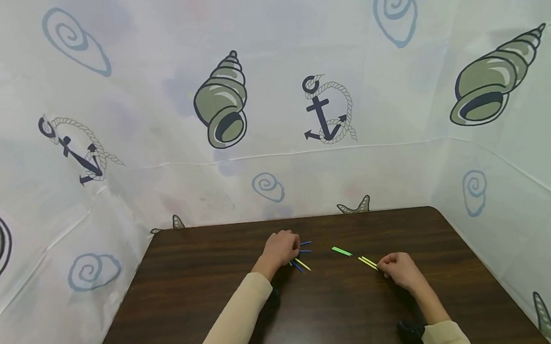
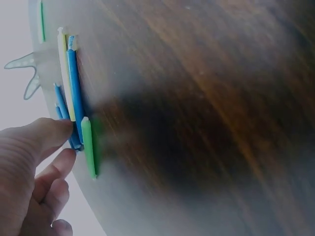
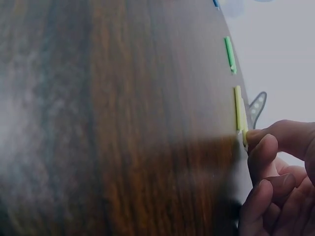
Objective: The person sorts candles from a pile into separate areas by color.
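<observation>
In the head view my left hand [image 1: 282,246] is over a fanned group of thin coloured sticks. The left wrist view shows its thumb and forefinger closing round the lower end of a blue stick [image 2: 75,93]. A yellow stick [image 2: 66,73] lies alongside, and a short green stick [image 2: 88,147] sits just right of the fingertips. Two more blue sticks [image 2: 61,101] lie behind, partly hidden by the thumb. My right hand [image 1: 399,270] pinches the near end of one yellow stick [image 3: 245,138] between thumb and forefinger. A second yellow stick [image 3: 238,108] lies right beside it.
A pair of green sticks [image 1: 342,251] lies between the two hands, in rough line with the yellow pair. All rest on a dark wooden table [image 1: 343,316]. A white cloth [image 1: 286,182] printed with shells and anchors hangs behind and at both sides.
</observation>
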`<state>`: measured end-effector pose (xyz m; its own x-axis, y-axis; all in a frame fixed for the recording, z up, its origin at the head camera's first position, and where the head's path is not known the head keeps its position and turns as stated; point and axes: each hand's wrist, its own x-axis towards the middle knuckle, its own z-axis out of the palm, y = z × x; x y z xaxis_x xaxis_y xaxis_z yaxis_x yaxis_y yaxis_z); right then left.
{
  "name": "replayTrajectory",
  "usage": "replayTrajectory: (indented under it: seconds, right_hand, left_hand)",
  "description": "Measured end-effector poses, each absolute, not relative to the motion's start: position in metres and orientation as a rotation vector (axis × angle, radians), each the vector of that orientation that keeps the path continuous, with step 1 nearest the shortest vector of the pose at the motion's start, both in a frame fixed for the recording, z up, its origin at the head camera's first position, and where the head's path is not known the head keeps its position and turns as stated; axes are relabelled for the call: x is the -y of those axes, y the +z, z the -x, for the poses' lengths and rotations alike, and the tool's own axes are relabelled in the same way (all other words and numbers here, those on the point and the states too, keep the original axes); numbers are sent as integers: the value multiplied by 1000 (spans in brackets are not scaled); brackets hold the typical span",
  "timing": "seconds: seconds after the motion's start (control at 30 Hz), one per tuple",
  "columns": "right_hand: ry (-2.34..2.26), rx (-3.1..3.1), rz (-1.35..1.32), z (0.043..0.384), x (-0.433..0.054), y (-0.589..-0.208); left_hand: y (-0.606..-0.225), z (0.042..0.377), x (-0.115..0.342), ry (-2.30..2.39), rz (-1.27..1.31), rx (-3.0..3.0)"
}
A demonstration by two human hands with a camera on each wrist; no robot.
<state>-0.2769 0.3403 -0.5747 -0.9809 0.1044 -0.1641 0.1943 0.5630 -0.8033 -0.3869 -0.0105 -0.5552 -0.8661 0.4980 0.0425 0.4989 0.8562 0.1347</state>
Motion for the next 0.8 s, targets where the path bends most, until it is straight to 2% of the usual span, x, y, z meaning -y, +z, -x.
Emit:
replayTrajectory:
  seconds: [0.8]
  right_hand:
    - [-1407, -2696, -281, 275, -338, -577]
  left_hand:
    - [-560, 392, 6, -275, 656, 2983]
